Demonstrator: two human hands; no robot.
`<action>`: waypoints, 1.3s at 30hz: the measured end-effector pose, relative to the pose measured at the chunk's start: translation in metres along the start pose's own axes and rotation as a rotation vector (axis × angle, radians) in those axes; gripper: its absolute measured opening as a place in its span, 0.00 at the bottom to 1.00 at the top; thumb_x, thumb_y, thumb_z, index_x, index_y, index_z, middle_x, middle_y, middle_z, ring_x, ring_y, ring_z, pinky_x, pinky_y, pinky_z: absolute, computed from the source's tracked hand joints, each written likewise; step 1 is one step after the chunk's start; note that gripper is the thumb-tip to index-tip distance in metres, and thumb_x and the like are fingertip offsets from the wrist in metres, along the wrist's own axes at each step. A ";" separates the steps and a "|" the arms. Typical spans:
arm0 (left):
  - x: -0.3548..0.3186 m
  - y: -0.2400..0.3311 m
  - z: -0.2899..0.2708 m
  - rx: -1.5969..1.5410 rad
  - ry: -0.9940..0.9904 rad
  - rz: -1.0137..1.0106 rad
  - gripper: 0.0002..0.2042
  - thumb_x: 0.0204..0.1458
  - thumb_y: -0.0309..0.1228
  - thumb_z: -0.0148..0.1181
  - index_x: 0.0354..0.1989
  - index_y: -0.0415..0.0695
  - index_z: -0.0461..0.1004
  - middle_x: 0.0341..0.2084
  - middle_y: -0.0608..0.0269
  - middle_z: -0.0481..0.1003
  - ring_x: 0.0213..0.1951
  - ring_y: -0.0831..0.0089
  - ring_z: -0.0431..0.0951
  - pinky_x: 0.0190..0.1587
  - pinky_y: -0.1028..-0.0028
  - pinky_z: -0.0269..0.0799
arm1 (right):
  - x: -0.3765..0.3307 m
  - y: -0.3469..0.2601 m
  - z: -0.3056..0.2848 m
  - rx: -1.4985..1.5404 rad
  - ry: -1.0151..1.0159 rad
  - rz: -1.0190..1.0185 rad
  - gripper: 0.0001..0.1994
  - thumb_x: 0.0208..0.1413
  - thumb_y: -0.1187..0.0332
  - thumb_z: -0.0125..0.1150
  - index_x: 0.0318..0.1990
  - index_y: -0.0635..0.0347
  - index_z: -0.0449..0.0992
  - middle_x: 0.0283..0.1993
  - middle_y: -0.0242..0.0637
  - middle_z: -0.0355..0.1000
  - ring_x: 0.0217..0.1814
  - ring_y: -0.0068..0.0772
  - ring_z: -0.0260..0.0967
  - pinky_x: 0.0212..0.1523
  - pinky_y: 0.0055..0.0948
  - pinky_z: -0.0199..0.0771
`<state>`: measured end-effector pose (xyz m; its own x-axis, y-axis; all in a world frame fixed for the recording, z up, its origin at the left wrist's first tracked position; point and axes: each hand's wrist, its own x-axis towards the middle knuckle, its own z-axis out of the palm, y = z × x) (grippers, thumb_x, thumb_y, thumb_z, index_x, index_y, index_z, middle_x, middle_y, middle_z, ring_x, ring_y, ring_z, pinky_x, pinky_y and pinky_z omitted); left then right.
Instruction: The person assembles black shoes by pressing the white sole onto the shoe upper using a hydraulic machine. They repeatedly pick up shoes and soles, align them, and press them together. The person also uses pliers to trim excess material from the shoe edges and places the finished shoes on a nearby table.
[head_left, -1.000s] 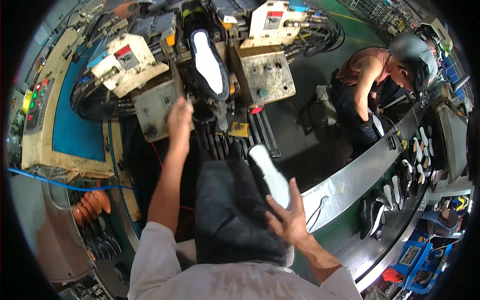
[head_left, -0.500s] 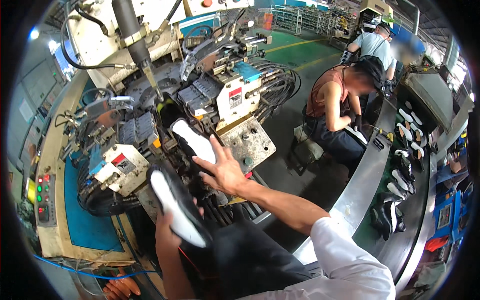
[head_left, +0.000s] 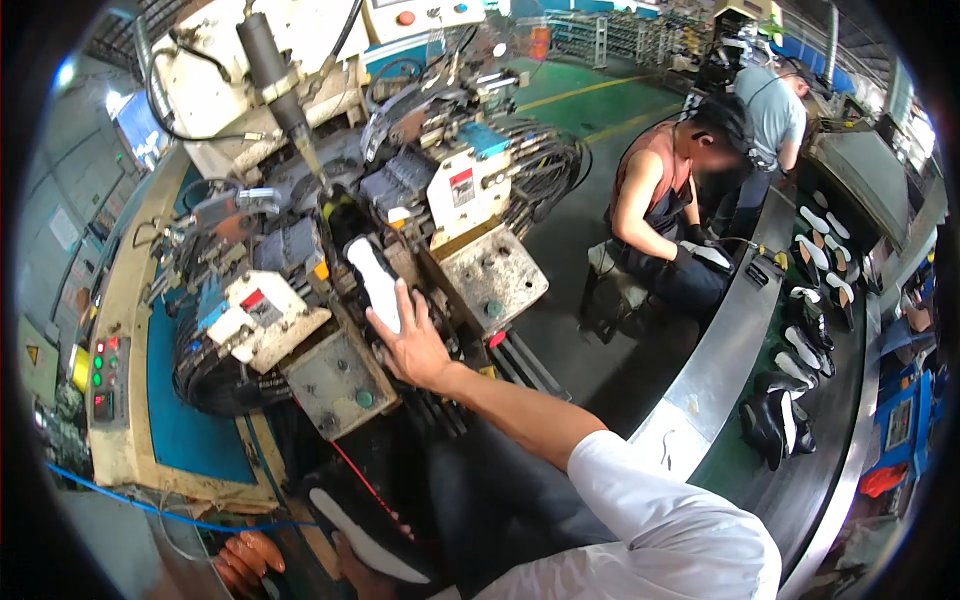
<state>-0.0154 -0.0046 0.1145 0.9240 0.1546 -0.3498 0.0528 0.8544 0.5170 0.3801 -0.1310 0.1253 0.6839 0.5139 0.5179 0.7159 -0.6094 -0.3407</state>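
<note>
A black shoe upper with a white underside (head_left: 375, 285) sits in the middle of the machine, one end beneath a slanted metal rod (head_left: 308, 150). My right hand (head_left: 418, 350) grips its near end, thumb on one side and fingers stretched along the other. Low in the picture, a second black shoe upper with a white underside (head_left: 358, 535) lies tilted in my left hand (head_left: 362, 572). Most of that hand is hidden beneath it; fingertips show at its far edge.
Worn metal plates (head_left: 340, 385) with knobs flank the machine's middle. A lit button panel (head_left: 108, 380) stands left. On the right, a conveyor (head_left: 790, 500) carries several black-and-white shoe uppers. A seated co-worker (head_left: 670, 190) handles another. An orange-brown hand-shaped thing (head_left: 248, 560) is at lower left.
My left hand has drawn its shoe upper down and toward me, away from the machine's plate. My right hand has shifted slightly left and down, staying on the upper in the machine.
</note>
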 end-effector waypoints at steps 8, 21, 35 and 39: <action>0.024 -0.037 0.030 0.009 0.192 -0.055 0.44 0.70 0.68 0.37 0.73 0.36 0.66 0.57 0.35 0.79 0.51 0.40 0.85 0.56 0.41 0.82 | 0.015 0.006 0.004 -0.035 -0.003 0.032 0.39 0.60 0.64 0.68 0.80 0.42 0.61 0.85 0.74 0.30 0.74 0.87 0.52 0.64 0.68 0.74; 0.152 -0.015 0.052 0.116 0.016 -0.131 0.50 0.57 0.66 0.66 0.73 0.34 0.62 0.58 0.36 0.78 0.51 0.37 0.85 0.56 0.43 0.84 | 0.153 0.018 0.046 -0.123 -0.046 0.062 0.40 0.63 0.52 0.68 0.81 0.45 0.61 0.83 0.78 0.34 0.73 0.87 0.55 0.69 0.62 0.73; 0.163 -0.017 0.069 0.111 -0.034 -0.186 0.52 0.61 0.73 0.53 0.76 0.34 0.58 0.59 0.25 0.75 0.46 0.38 0.87 0.50 0.44 0.88 | 0.158 0.028 0.018 -0.104 -0.005 -0.050 0.37 0.65 0.52 0.67 0.79 0.51 0.63 0.84 0.75 0.38 0.80 0.78 0.51 0.73 0.58 0.68; 0.130 -0.010 0.063 -0.071 -0.064 -0.165 0.42 0.69 0.63 0.50 0.74 0.34 0.61 0.56 0.31 0.78 0.52 0.37 0.85 0.58 0.43 0.83 | 0.068 -0.001 0.021 0.133 0.194 -0.204 0.37 0.66 0.51 0.67 0.78 0.53 0.64 0.84 0.74 0.40 0.82 0.75 0.50 0.75 0.57 0.67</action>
<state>0.1278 -0.0242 0.1128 0.9274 -0.0210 -0.3735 0.1812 0.8987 0.3994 0.4287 -0.0825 0.1448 0.4938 0.4852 0.7216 0.8565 -0.4148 -0.3072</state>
